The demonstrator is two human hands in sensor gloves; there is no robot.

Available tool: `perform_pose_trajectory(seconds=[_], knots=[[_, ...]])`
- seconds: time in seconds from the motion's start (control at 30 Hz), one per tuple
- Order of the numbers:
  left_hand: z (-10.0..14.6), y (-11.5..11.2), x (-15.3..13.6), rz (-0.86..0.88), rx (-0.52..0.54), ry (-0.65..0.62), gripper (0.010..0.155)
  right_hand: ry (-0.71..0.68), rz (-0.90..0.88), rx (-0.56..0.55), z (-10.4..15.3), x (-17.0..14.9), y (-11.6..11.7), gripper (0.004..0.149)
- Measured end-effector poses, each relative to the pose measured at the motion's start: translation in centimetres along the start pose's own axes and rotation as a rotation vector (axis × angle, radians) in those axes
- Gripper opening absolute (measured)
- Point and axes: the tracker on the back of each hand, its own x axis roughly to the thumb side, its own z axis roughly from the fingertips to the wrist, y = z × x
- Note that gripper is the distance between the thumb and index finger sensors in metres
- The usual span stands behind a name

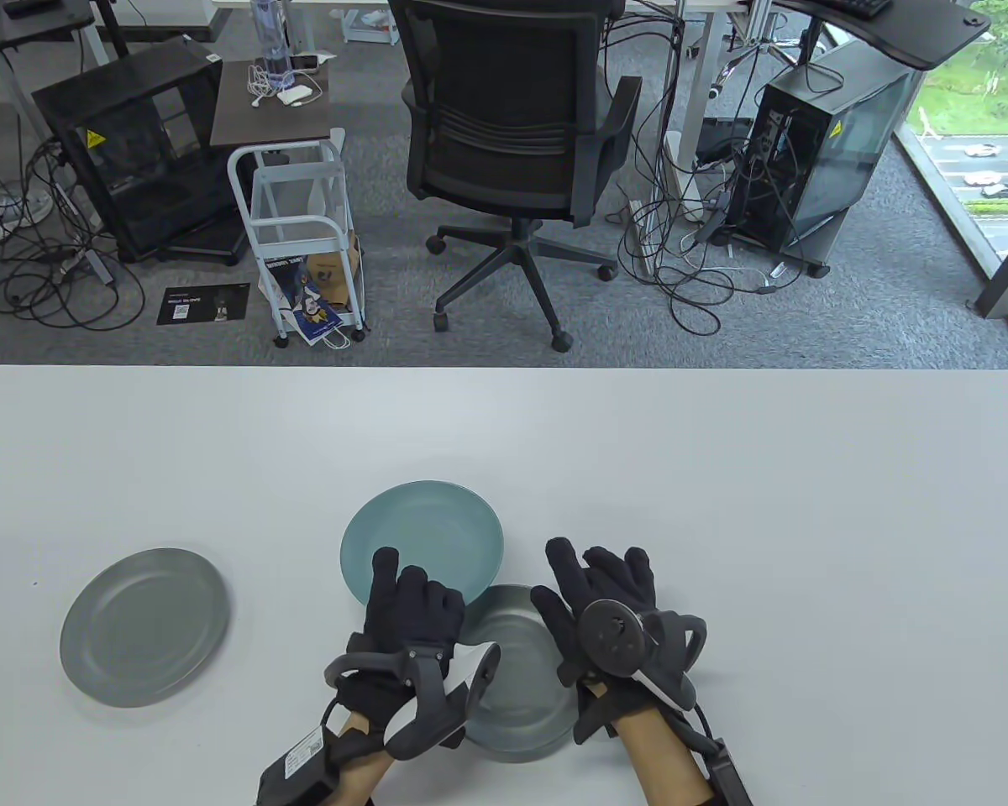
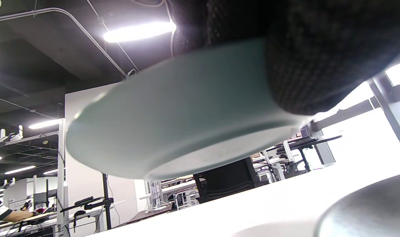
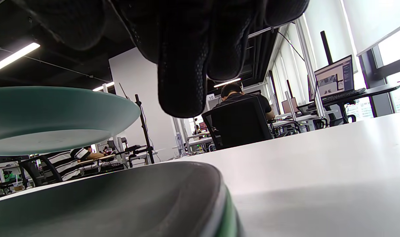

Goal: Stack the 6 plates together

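Note:
A teal plate (image 1: pixel 422 537) is held by my left hand (image 1: pixel 407 592) at its near rim, thumb on top. The left wrist view shows its underside (image 2: pixel 173 131) lifted off the table, with my fingers (image 2: pixel 318 49) on the rim. It overlaps the far edge of a plate stack (image 1: pixel 517 680) with a grey plate on top; a green rim (image 3: pixel 228 214) shows below that. My right hand (image 1: pixel 601 588) is open with fingers spread at the stack's right rim, gripping nothing. A single grey plate (image 1: pixel 144 625) lies at the left.
The white table (image 1: pixel 764 504) stretches wide to the right and back. An office chair (image 1: pixel 521 143), a cart and computer cases stand on the floor beyond the far edge.

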Motion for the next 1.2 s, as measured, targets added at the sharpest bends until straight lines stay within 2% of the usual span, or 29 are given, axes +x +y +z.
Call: perform_pose_trajectory(seconds=[0.17,0.53,0.83,1.07,1.2], knots=[[0.3,0.4,0.7,0.014,0.013,-0.034,0.035,0.0,-0.051,-0.015,-0.3,0.5,-0.6,0.061],[0.9,1.4,2.0,0.051,0.032,-0.099,0.035,0.05,-0.15,0.05,-0.5,1.0,-0.5,0.063],[1.5,2.3,3.1,0.083,0.056,-0.141,0.035,0.165,-0.252,0.09,-0.5,0.4,0.1,0.062],[1.5,2.2,3.2,0.087,0.051,-0.151,0.035,0.307,-0.501,0.116,-0.3,-0.7,1.2,0.061],[1.4,2.3,3.2,0.085,0.031,-0.158,0.037,0.339,-0.527,0.095,-0.2,-1.0,1.2,0.061]])
